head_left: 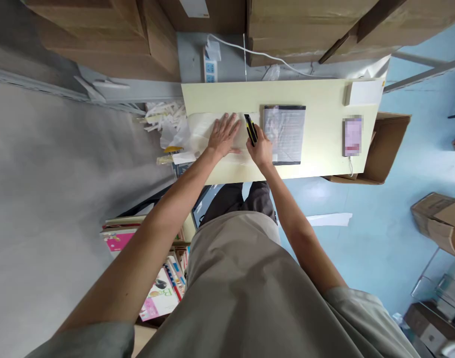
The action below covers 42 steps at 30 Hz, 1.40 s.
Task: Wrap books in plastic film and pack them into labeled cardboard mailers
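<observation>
My left hand (223, 137) lies flat with its fingers spread on a pale, thin sheet (205, 124) on the cream tabletop. In my right hand (262, 150) is a black and yellow box cutter (250, 130), its tip pointing away from me near the sheet's right side. Whether the blade touches the sheet is too small to tell. Just right of that hand lies a dark-edged book (287, 134) that looks wrapped in clear plastic.
A phone (352, 135) on a cable and a white box (364, 93) are at the table's right. Behind stand a power strip (210, 69) and cardboard boxes (305, 35). Paper scraps (167, 119) hang at the left edge; an open carton (386, 146) stands right.
</observation>
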Each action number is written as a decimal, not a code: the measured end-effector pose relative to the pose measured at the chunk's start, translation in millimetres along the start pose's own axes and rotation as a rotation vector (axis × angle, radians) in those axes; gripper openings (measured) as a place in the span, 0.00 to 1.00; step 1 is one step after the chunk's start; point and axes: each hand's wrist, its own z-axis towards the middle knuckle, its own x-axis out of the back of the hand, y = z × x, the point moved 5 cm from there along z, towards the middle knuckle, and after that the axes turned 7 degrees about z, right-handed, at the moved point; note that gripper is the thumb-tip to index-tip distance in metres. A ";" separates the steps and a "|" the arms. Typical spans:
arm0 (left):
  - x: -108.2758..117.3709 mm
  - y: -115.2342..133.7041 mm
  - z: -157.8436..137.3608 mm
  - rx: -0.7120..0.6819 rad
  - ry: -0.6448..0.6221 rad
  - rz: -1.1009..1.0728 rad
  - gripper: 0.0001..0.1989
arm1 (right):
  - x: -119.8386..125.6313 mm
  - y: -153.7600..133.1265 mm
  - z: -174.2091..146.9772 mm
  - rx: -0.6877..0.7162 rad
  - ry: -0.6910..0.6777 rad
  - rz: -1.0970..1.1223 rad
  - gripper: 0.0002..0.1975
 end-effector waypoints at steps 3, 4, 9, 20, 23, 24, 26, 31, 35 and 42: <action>3.1 -2.7 3.1 0.005 -0.001 0.005 0.63 | -11.1 -3.5 12.9 -0.039 -0.021 -0.037 0.36; 3.7 -2.4 2.8 0.008 0.004 0.002 0.64 | -14.1 -4.2 16.5 -0.049 -0.026 -0.045 0.36; 6.5 5.0 -1.2 0.042 -0.035 0.008 0.66 | -20.7 -11.3 23.5 -0.106 -0.060 -0.108 0.38; 9.4 5.8 -0.6 0.033 -0.047 -0.025 0.62 | -16.5 -40.2 -17.7 -0.190 -0.145 -0.256 0.39; 13.0 9.7 -3.7 0.000 0.019 -0.053 0.57 | -16.9 -45.3 -31.4 -0.199 -0.160 -0.285 0.39; 15.1 11.6 -5.3 -0.010 0.040 -0.059 0.56 | -16.6 -46.7 -37.7 -0.201 -0.169 -0.293 0.39; 19.3 15.1 -8.1 -0.029 0.071 -0.067 0.58 | -15.5 -49.1 -53.9 -0.196 -0.192 -0.316 0.40; 19.9 13.6 -6.4 -0.003 0.028 -0.075 0.71 | -10.7 -54.7 -113.7 -0.195 -0.304 -0.426 0.40; 18.3 11.0 -1.6 -0.031 0.005 -0.096 0.80 | -8.7 -60.4 -159.4 -0.236 -0.533 -0.449 0.34; 20.2 -5.4 -26.7 -0.040 0.022 -0.090 0.70 | 18.3 -64.2 -179.6 -0.241 -0.557 -0.378 0.29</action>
